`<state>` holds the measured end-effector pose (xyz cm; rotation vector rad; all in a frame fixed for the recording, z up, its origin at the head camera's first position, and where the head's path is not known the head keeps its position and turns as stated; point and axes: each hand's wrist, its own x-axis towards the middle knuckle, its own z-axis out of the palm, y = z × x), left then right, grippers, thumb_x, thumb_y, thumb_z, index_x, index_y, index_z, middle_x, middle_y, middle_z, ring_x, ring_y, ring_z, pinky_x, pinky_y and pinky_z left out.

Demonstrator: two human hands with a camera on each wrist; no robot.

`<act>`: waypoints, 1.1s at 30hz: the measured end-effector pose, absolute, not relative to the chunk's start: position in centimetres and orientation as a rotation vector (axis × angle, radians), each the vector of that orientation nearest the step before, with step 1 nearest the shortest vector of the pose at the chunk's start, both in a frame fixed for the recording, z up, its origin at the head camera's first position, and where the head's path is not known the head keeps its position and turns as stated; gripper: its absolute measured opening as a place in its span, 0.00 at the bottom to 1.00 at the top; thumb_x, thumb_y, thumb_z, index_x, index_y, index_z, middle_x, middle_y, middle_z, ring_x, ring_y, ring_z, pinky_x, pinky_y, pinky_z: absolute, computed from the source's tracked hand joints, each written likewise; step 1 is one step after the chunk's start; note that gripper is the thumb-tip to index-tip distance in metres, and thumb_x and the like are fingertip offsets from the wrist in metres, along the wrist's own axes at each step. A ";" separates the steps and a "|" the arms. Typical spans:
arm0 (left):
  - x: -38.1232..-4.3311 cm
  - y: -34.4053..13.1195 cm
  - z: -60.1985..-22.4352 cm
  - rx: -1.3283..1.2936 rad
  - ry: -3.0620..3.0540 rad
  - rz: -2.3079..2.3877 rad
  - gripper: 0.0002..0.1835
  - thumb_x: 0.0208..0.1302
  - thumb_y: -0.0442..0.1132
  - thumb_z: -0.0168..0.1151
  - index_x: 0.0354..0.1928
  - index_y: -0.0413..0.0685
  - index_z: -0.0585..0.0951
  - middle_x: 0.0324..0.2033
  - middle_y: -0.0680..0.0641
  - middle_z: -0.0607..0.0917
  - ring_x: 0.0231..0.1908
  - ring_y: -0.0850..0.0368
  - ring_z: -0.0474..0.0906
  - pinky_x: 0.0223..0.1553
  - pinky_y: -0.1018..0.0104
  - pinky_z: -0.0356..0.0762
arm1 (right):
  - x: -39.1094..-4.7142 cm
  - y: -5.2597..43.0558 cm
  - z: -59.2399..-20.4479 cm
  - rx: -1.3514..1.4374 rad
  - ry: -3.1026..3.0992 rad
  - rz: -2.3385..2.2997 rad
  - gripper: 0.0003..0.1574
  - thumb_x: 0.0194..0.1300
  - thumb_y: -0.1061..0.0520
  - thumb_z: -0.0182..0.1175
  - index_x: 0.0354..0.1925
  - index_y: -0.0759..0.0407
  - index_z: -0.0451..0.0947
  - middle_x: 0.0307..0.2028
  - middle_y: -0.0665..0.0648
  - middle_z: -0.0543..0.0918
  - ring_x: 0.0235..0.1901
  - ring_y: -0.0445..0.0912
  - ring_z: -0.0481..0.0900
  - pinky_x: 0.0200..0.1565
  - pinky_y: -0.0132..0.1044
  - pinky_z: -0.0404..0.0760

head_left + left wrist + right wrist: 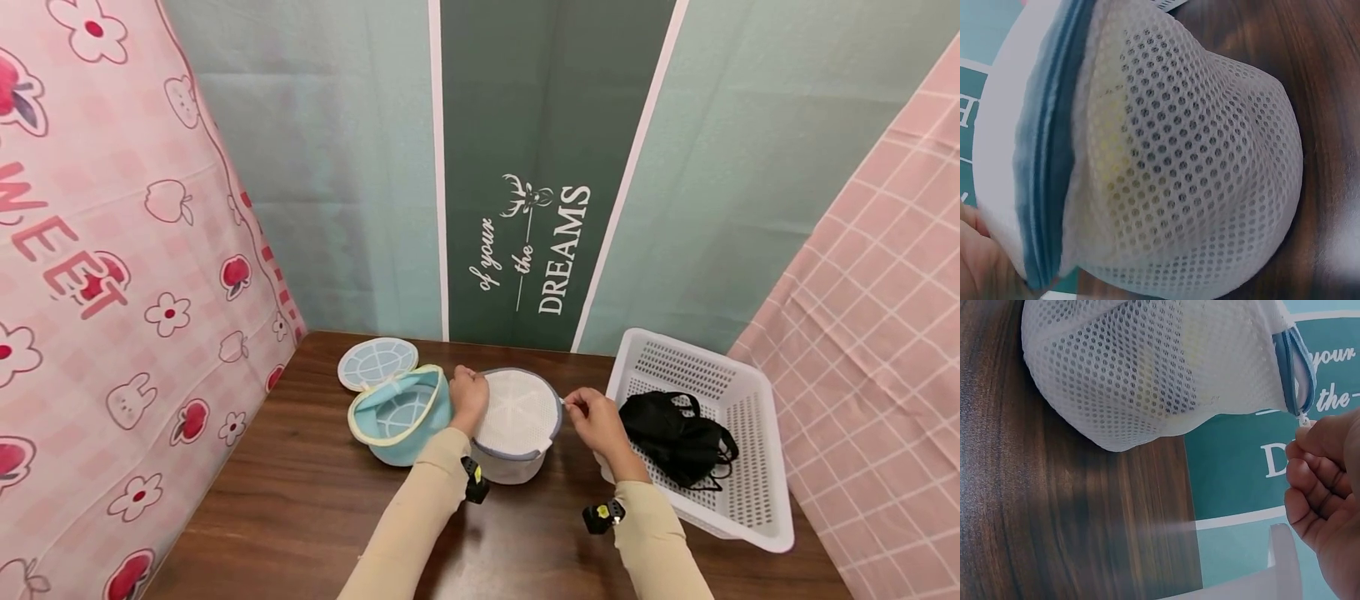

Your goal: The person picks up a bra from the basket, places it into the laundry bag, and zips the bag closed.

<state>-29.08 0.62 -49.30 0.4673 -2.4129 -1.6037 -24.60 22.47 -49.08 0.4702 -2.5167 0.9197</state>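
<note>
A round white mesh laundry bag with a grey-blue zipper round its top stands mid-table. Through its mesh in the left wrist view, something yellowish shows faintly. My left hand grips the bag's rim at the far left side; its fingertips are partly hidden. At the right side, my right hand pinches the small zipper pull between thumb and forefinger, other fingers curled. The lid lies over the top, and a gap in the zipper shows near the pull in the right wrist view.
Left of the white bag stands a light blue mesh bag with yellow trim, its lid folded back. On the right, a white plastic basket holds a black strappy garment. Printed cloths hang behind and at both sides of the table.
</note>
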 end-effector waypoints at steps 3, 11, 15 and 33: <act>-28.9 0.0 -49.6 0.383 -2.469 -1.691 0.04 0.63 0.36 0.50 0.30 0.45 0.70 0.26 0.45 0.72 0.30 0.49 0.69 0.34 0.56 0.66 | -24.6 22.6 -49.1 0.446 -2.520 0.925 0.08 0.52 0.72 0.62 0.26 0.61 0.77 0.24 0.52 0.74 0.23 0.43 0.70 0.25 0.37 0.71; -29.1 -1.4 -49.6 0.267 -2.590 -1.680 0.05 0.61 0.38 0.54 0.32 0.46 0.77 0.29 0.47 0.77 0.31 0.52 0.72 0.36 0.58 0.69 | -24.5 22.5 -49.1 0.398 -2.536 0.897 0.07 0.52 0.71 0.63 0.27 0.61 0.78 0.25 0.54 0.75 0.23 0.44 0.70 0.26 0.38 0.71; -29.1 -1.4 -49.5 0.272 -2.616 -1.656 0.05 0.60 0.38 0.55 0.32 0.45 0.78 0.29 0.48 0.78 0.31 0.52 0.72 0.36 0.59 0.70 | -24.5 22.5 -49.1 0.388 -2.542 0.891 0.07 0.52 0.71 0.63 0.27 0.61 0.78 0.25 0.54 0.75 0.24 0.45 0.71 0.27 0.39 0.71; -29.5 -0.1 -47.1 -0.085 -2.893 -1.232 0.17 0.61 0.44 0.56 0.51 0.46 0.79 0.45 0.43 0.76 0.44 0.48 0.73 0.43 0.54 0.71 | -24.8 22.8 -49.8 0.378 -2.495 0.923 0.09 0.48 0.71 0.64 0.25 0.59 0.78 0.23 0.52 0.75 0.23 0.44 0.71 0.26 0.38 0.71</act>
